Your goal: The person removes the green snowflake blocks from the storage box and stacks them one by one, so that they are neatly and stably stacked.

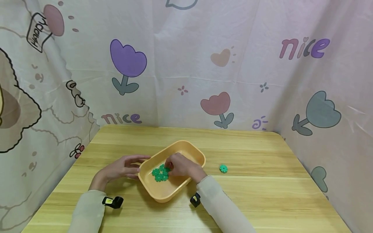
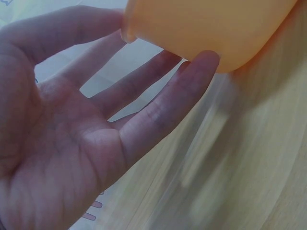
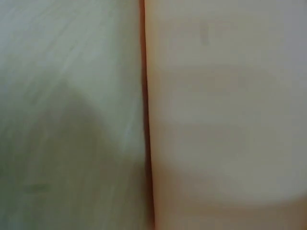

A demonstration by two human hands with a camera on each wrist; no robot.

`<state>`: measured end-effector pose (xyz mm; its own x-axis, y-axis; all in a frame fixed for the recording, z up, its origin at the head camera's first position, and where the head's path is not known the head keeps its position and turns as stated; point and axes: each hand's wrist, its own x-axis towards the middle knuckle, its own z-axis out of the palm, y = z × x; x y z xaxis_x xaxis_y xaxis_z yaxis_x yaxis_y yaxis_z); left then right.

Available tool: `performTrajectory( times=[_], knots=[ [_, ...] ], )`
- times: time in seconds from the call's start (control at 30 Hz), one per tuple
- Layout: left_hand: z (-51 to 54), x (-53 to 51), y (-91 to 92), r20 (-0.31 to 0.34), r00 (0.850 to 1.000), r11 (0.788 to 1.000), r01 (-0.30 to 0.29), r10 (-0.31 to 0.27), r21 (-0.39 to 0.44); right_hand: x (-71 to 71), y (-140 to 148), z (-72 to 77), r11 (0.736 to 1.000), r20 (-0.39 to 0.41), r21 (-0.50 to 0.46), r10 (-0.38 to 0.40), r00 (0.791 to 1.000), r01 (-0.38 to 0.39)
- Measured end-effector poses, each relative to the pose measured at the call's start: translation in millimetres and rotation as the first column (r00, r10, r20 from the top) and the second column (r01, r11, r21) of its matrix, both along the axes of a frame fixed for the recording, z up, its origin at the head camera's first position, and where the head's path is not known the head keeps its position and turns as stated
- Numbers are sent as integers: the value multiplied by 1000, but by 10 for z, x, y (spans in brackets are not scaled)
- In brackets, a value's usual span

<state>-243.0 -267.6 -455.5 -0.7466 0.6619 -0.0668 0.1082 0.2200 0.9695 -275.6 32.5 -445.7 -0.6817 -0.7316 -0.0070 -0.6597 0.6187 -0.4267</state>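
Note:
Several small green flower-shaped pieces (image 1: pixel 158 176) lie close together inside the yellow-orange tray (image 1: pixel 154 195). My right hand (image 1: pixel 182 166) reaches into the tray, its fingers bent down at the right side of these pieces; whether they pinch one is hidden. At the tray's left end, my left hand (image 1: pixel 120 168) touches the rim with its fingers spread. The left wrist view shows the same hand (image 2: pixel 96 115) with its fingertips against the tray's outer wall (image 2: pixel 206 28). Only the tray's pale side (image 3: pixel 220 105) fills the right of the right wrist view; no fingers appear there.
One more green piece (image 1: pixel 223 168) lies on the wooden table (image 1: pixel 262 181), to the right of the tray. A patterned cloth (image 1: pixel 180 64) hangs behind the table and along its sides. Both wrists carry a small black device.

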Motion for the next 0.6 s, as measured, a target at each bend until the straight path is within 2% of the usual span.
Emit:
performTrajectory(
  times=[0.3, 0.6],
  knots=[
    [2, -8, -6, -6, 1000, 1000, 7, -7, 1, -9, 7, 0, 1000, 1, 18, 1, 1000, -1],
    [5, -1, -1, -5, 1000, 1000, 11, -10, 7, 15, 67, 12, 1000, -26, -12, 4, 1000, -5]
  ],
)
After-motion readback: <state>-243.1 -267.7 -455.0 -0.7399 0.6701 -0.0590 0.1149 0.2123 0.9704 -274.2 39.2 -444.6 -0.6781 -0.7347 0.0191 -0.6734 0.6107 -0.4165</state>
